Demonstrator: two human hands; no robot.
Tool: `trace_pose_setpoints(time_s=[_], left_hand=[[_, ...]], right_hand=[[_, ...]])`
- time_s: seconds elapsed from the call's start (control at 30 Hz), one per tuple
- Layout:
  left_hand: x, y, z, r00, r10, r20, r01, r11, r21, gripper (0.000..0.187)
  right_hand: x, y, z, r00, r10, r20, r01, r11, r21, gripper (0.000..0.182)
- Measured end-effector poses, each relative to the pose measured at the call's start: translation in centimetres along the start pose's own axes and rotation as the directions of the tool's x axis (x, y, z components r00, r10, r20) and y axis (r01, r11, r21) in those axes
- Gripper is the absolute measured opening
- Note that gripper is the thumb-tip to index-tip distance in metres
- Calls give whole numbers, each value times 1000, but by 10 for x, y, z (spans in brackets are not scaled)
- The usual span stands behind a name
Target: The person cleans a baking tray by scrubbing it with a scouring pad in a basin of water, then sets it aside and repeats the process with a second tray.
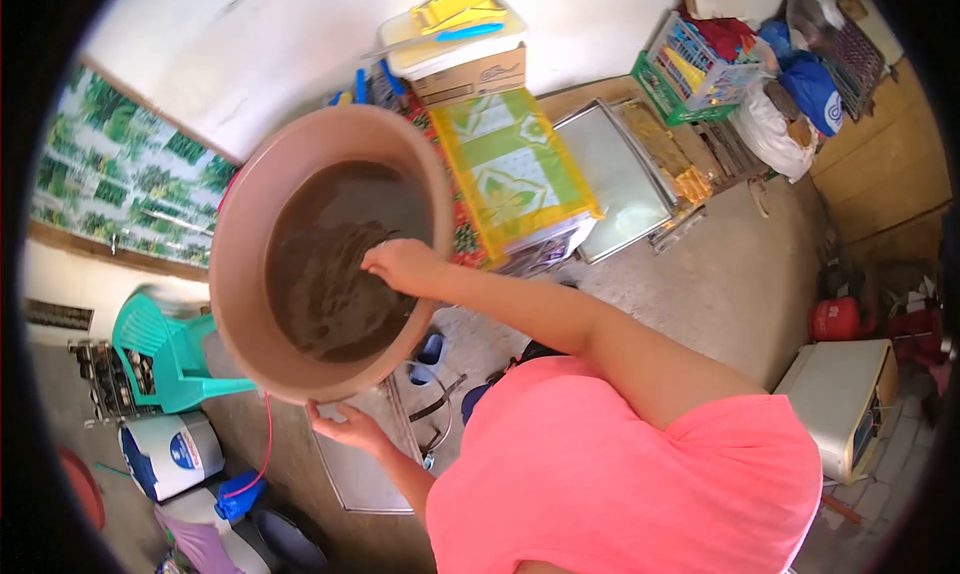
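Basin (240,264) just beside the green cloth (510,164): expect sloshing weight from the brown liquid (340,214) and stiff, probably slick plastic, so hold by opposite sides of the rim, with right hand (405,267) curled inside, grip unclear, and left hand (350,429) open at the outer wall.

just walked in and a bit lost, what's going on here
A person in a pink shirt is at a large brownish-pink basin with dark brown liquid in it. The right hand is inside the basin, at or just over the liquid, fingers drawn together; whether it holds anything is hard to see. The left hand is at the rim, fingers spread. A green chair stands beside the basin.
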State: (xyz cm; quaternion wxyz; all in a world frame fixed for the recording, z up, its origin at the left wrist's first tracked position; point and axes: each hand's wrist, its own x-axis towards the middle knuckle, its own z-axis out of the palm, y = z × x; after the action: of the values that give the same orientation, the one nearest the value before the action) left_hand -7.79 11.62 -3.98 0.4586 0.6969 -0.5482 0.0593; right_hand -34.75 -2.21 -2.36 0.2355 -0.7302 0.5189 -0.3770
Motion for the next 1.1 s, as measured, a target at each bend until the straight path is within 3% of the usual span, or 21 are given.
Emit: trace_pose_setpoints(time_s=[0.1, 0.2, 0.3, 0.4, 0.47, 0.53, 0.6, 0.67, 0.73, 0.83, 0.93, 1.1], left_hand=[[2, 28, 16, 998, 18, 67, -25, 994, 110, 34], [1, 100, 35, 992, 115, 44, -121, 975, 188, 37], [-10, 196, 70, 992, 126, 19, -127, 982, 137, 52], [-31, 253, 119, 960, 278, 31, -276, 960, -46, 59], [-45, 290, 145, 927, 327, 185, -328, 944, -26, 61], [-58, 326, 166, 870, 327, 369, -357, 934, 14, 61], [-75, 345, 191, 789, 397, 469, -381, 915, -135, 58], [-94, 357, 217, 691, 470, 549, -384, 882, -272, 51], [-112, 366, 238, 575, 543, 612, -369, 840, -399, 42], [-139, 382, 260, 484, 510, 711, -230, 858, -459, 27], [-157, 399, 274, 401, 511, 760, -179, 858, -482, 21], [-180, 407, 290, 304, 537, 787, -111, 841, -530, 20]], right_hand=[[-11, -3, -68, 996, -89, 20, 91, 979, -181, 39], [-25, 36, -124, 926, -220, -308, 178, 971, -158, 41], [-41, 98, -186, 917, -34, -397, -40, 983, -177, 47], [-81, 206, -235, 824, 164, -542, -274, 953, -130, 49], [-121, 278, -262, 747, 353, -564, -516, 842, -156, 49], [-174, 349, -271, 515, 693, -504, -835, 538, -113, 55], [-224, 407, -277, 145, 913, -382, -988, 153, -9, 64], [-262, 441, -275, -228, 908, -352, -974, -214, 79, 75], [-294, 458, -267, -289, 867, -405, -957, -270, 104, 76], [-312, 459, -266, -414, 822, -390, -904, -324, 278, 77], [-335, 477, -251, -495, 762, -418, -808, -228, 543, 78], [-359, 499, -226, -588, 640, -495, -719, -133, 682, 85]])
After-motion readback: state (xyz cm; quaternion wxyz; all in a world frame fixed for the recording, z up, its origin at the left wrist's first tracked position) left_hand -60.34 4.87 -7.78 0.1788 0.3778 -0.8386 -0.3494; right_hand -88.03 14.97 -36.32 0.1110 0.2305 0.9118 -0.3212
